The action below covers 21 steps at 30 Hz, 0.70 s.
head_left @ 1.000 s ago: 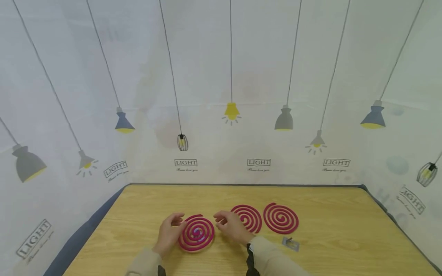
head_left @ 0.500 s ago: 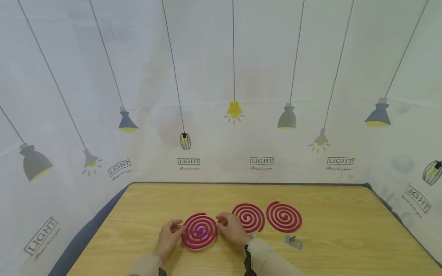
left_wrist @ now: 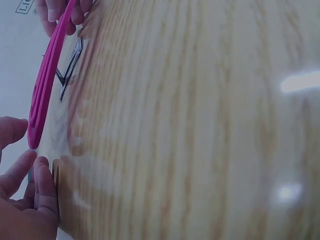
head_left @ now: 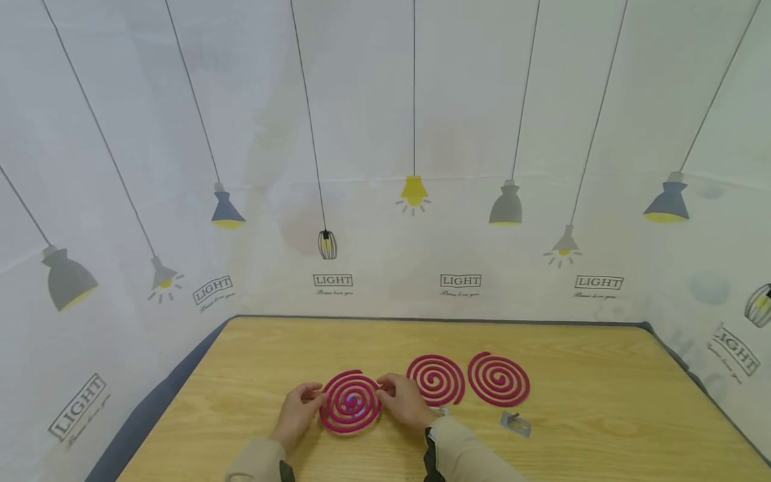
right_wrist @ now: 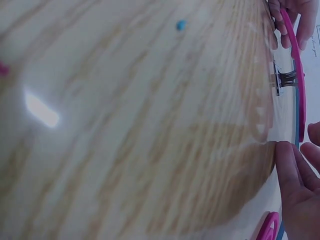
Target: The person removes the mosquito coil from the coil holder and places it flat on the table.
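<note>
A magenta mosquito coil lies level a little above the wooden table, on a small metal coil stand under its centre. My left hand pinches the coil's left edge between thumb and fingertips. At the opposite edge my right hand holds the rim the same way, thumb above and fingers below. The right wrist view shows the stand's upright reaching the underside of the coil. Parts of the stand show through the spiral gaps in the head view.
Two more coils lie flat to the right: a nearer one just beyond my right hand and a farther one. A flat metal stand lies in front of the farther coil. Printed curtains surround the table.
Both hands have come in to the coil's edges, the thumbs now at its rim. The head view has shifted slightly. The other two coils and the flat stand stay put.
</note>
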Each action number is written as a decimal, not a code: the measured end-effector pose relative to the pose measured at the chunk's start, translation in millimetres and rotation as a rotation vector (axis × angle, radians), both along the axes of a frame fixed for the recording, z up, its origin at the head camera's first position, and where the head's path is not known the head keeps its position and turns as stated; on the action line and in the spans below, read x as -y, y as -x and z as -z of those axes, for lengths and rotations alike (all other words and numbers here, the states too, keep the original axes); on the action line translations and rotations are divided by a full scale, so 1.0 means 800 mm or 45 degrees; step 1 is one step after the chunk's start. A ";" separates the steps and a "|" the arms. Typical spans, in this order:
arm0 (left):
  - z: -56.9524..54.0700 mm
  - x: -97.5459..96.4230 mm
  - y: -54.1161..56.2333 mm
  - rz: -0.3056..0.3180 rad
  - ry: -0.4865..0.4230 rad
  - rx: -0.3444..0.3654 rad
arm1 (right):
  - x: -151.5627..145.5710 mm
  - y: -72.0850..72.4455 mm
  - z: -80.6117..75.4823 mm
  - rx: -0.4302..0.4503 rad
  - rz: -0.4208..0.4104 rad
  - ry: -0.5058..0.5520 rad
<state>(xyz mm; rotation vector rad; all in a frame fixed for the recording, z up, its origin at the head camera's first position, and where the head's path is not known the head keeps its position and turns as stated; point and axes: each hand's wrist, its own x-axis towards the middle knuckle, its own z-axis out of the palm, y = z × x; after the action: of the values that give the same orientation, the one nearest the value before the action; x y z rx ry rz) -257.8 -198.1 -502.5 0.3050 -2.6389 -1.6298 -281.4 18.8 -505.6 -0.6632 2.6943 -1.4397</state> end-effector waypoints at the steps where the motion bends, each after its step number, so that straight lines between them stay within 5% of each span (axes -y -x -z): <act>1: 0.000 0.000 0.000 0.011 0.008 -0.011 | 0.000 0.000 0.000 -0.006 -0.001 0.003; 11: 0.003 0.001 -0.001 0.026 -0.003 -0.058 | 0.001 0.002 0.000 -0.002 -0.006 0.022; 21: -0.002 0.005 -0.004 0.046 -0.097 -0.003 | 0.002 0.002 -0.003 -0.010 -0.005 0.016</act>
<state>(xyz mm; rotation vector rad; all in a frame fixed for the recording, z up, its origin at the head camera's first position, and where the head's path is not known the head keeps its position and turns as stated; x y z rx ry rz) -254.6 -202.0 -501.3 0.2585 -2.6004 -1.7431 -282.7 17.4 -502.8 -0.6757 2.6901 -1.4575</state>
